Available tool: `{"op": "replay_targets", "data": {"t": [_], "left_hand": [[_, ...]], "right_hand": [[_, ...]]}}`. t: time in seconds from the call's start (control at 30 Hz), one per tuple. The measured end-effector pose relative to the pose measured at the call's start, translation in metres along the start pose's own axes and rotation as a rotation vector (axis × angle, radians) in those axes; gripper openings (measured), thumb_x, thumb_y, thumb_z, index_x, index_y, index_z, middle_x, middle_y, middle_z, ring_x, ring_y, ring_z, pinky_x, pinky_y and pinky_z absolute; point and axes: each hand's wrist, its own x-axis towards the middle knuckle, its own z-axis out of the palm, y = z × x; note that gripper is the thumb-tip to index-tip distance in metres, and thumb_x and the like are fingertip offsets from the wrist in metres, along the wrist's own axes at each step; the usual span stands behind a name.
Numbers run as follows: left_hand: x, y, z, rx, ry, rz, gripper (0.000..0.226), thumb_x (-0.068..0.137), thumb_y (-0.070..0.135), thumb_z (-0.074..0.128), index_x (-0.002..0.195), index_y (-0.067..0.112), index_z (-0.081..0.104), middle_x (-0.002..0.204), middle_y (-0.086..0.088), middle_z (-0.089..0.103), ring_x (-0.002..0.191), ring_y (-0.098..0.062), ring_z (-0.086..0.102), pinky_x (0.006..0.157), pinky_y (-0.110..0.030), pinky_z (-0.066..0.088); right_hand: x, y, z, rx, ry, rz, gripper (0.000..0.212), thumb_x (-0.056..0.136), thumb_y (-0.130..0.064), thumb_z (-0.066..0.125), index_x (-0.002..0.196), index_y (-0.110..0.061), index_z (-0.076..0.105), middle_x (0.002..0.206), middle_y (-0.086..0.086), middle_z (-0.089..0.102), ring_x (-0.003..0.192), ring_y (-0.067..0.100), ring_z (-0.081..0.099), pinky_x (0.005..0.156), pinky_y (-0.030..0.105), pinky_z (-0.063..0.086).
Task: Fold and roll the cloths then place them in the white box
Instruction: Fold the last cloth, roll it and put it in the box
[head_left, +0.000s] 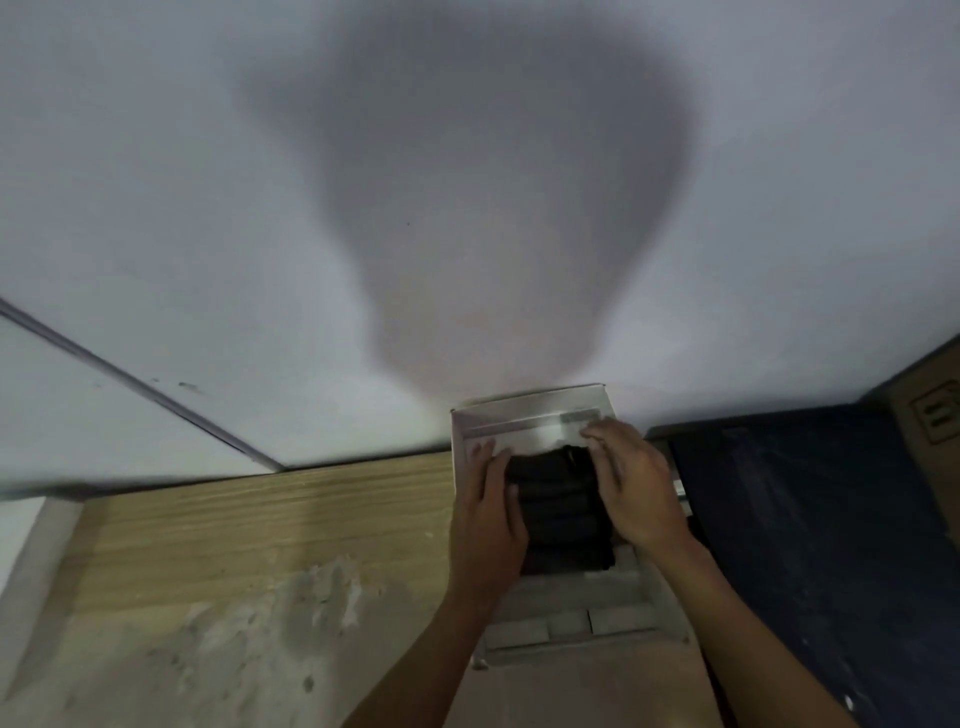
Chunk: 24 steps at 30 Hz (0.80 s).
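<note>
Low in the frame's centre, I see my left hand (488, 514) lying with straight fingers against the left side of the dark rolled cloths (558, 512) packed in the white box (530, 415). My right hand (631, 488) rests on their right side, fingers relaxed, gripping nothing.

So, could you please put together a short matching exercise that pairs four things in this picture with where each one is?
Things:
1. black rolled cloths
2. white box
3. dark blue cloth
4. cardboard box

Places:
A. at the far right edge of the view
B. spread out to the right of the white box
C. inside the white box, between the left hand and the right hand
D. on the wooden table, against the wall

Pairs: 1-C, 2-D, 3-B, 4-A
</note>
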Motion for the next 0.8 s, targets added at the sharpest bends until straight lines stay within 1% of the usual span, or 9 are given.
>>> {"op": "replay_targets", "data": {"t": [0.07, 0.13, 0.2, 0.27, 0.37, 0.5, 0.67, 0.73, 0.8], "left_hand": [[-0.017, -0.008, -0.011, -0.013, 0.085, -0.039, 0.046, 0.103, 0.016, 0.05, 0.148, 0.012, 0.044, 0.157, -0.007, 0.037, 0.148, -0.02, 0.03, 0.117, -0.03, 0.03], [-0.027, -0.015, -0.018, -0.165, 0.042, -0.252, 0.057, 0.104, 0.023, 0.046, 0.157, 0.017, 0.026, 0.164, -0.001, 0.023, 0.151, -0.015, 0.021, 0.119, -0.027, 0.021], [-0.029, -0.02, -0.02, -0.445, -0.077, -0.479, 0.059, 0.107, 0.025, 0.039, 0.159, 0.021, 0.012, 0.164, 0.006, 0.016, 0.151, -0.013, 0.02, 0.118, -0.023, 0.019], [-0.031, -0.022, -0.016, -0.625, -0.151, -0.516, 0.051, 0.109, 0.026, 0.029, 0.158, 0.023, 0.015, 0.162, 0.01, 0.023, 0.148, -0.004, 0.027, 0.116, -0.018, 0.024], [-0.033, -0.027, -0.013, -0.697, -0.16, -0.485, 0.042, 0.11, 0.029, 0.024, 0.152, 0.031, 0.029, 0.15, 0.022, 0.039, 0.132, 0.02, 0.037, 0.103, 0.0, 0.031], [-0.028, -0.032, -0.014, -0.741, -0.191, -0.498, 0.045, 0.11, 0.031, 0.025, 0.155, 0.029, 0.027, 0.153, 0.024, 0.036, 0.14, 0.012, 0.032, 0.105, 0.0, 0.028], [-0.028, -0.026, -0.019, -0.735, -0.212, -0.494, 0.039, 0.11, 0.031, 0.024, 0.149, 0.037, 0.024, 0.141, 0.039, 0.034, 0.137, 0.012, 0.032, 0.095, 0.007, 0.028], [-0.027, -0.026, -0.023, -0.707, -0.244, -0.477, 0.041, 0.11, 0.03, 0.025, 0.151, 0.034, 0.023, 0.146, 0.032, 0.034, 0.142, 0.004, 0.028, 0.096, 0.007, 0.027], [-0.028, -0.034, -0.03, -0.581, -0.292, -0.403, 0.049, 0.109, 0.034, 0.028, 0.157, 0.027, 0.019, 0.159, 0.016, 0.026, 0.149, -0.005, 0.022, 0.112, -0.005, 0.021]], "right_hand": [[-0.018, 0.01, -0.017, 0.021, -0.054, 0.075, 0.033, 0.105, -0.021, 0.051, 0.131, -0.009, 0.068, 0.142, 0.005, 0.06, 0.137, 0.018, 0.051, 0.116, 0.027, 0.035], [-0.037, 0.015, -0.027, 0.119, -0.17, 0.216, 0.046, 0.105, -0.032, 0.047, 0.148, -0.018, 0.054, 0.161, -0.005, 0.038, 0.152, 0.008, 0.029, 0.123, 0.026, 0.022], [-0.05, 0.012, -0.028, 0.275, -0.279, 0.317, 0.055, 0.104, -0.041, 0.042, 0.158, -0.031, 0.034, 0.165, -0.026, 0.02, 0.152, -0.008, 0.014, 0.123, 0.02, 0.013], [-0.059, 0.005, -0.024, 0.372, -0.304, 0.367, 0.06, 0.104, -0.045, 0.038, 0.16, -0.038, 0.02, 0.157, -0.046, 0.013, 0.146, -0.021, 0.009, 0.119, 0.012, 0.011], [-0.066, -0.006, -0.021, 0.452, -0.24, 0.415, 0.059, 0.105, -0.042, 0.033, 0.161, -0.035, 0.016, 0.161, -0.037, 0.013, 0.146, -0.021, 0.009, 0.121, 0.013, 0.011], [-0.075, -0.015, -0.021, 0.471, -0.197, 0.452, 0.052, 0.107, -0.039, 0.03, 0.157, -0.04, 0.016, 0.167, -0.024, 0.012, 0.143, -0.025, 0.01, 0.114, 0.0, 0.012], [-0.079, -0.013, -0.022, 0.428, -0.203, 0.469, 0.056, 0.102, -0.053, 0.034, 0.155, -0.05, 0.016, 0.168, -0.024, 0.012, 0.154, -0.003, 0.011, 0.129, 0.035, 0.013], [-0.077, -0.008, -0.024, 0.308, -0.246, 0.476, 0.066, 0.098, -0.064, 0.036, 0.158, -0.052, 0.011, 0.17, -0.022, 0.007, 0.157, 0.007, 0.007, 0.129, 0.045, 0.012], [-0.074, -0.011, -0.022, 0.051, -0.275, 0.438, 0.08, 0.094, -0.076, 0.036, 0.161, -0.048, 0.003, 0.171, -0.017, -0.004, 0.159, 0.014, -0.003, 0.127, 0.055, 0.003]]}}
